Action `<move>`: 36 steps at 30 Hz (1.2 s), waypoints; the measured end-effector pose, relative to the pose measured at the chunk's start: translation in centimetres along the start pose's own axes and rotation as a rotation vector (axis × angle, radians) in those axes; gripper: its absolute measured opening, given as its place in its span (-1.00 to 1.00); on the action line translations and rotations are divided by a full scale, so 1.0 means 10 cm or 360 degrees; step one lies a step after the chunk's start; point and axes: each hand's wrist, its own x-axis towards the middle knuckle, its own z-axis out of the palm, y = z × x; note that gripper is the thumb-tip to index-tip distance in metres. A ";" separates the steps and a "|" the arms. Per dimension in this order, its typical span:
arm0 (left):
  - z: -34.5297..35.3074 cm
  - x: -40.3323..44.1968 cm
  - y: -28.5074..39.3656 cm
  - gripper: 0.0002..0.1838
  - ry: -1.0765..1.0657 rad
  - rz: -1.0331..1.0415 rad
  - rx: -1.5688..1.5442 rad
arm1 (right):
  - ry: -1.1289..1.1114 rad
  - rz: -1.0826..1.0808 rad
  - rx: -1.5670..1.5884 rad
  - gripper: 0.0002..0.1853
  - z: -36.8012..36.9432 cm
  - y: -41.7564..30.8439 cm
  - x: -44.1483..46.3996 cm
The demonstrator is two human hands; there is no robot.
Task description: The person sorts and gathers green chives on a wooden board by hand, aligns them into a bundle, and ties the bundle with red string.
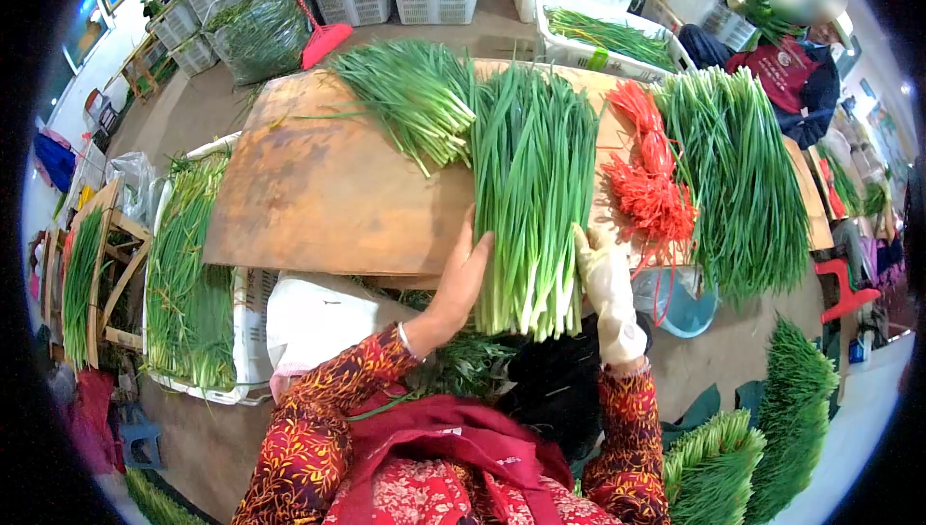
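Note:
A thick bunch of garlic chives (pixel 535 168) lies across the board in front of me, pale stem ends hanging over the near edge. My left hand (pixel 461 279), bare, rests along the bunch's left side with its fingers stretched out and the thumb side against the stems. On the opposite side, my right hand (pixel 610 284) wears a whitish glove and touches the stems, fingers extended; some fingertips are hard to make out. A smaller pile of chives (pixel 410 100) lies at the upper left of the bunch. Red plastic ties (pixel 648 182) are heaped to its right.
Another large chive bunch (pixel 738 178) covers the right of the wooden board (pixel 318 187). A white crate of chives (pixel 241 332) stands at left, a blue bucket (pixel 687 308) below right. More chives (pixel 714 467) lie on the floor. A co-worker (pixel 786 71) sits at the upper right.

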 end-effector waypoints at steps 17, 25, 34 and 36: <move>-0.51 -0.31 0.20 -0.39 0.0027 -0.0306 -0.0390 | -0.0436 0.0163 0.0874 -0.59 -0.41 0.61 -0.11; -0.71 -0.64 0.05 -0.54 0.0100 -0.0231 -0.0710 | -0.0862 0.0347 0.0691 -0.62 -0.29 0.89 -0.14; -0.79 -0.84 -1.36 -0.58 -0.0199 -0.0891 -0.0623 | -0.1117 -0.0462 -0.0143 -0.60 0.60 1.61 -0.32; -0.60 -0.70 -1.12 -0.61 -0.0403 -0.0437 -0.0026 | -0.1063 -0.0364 -0.0142 -0.60 0.90 1.63 -0.35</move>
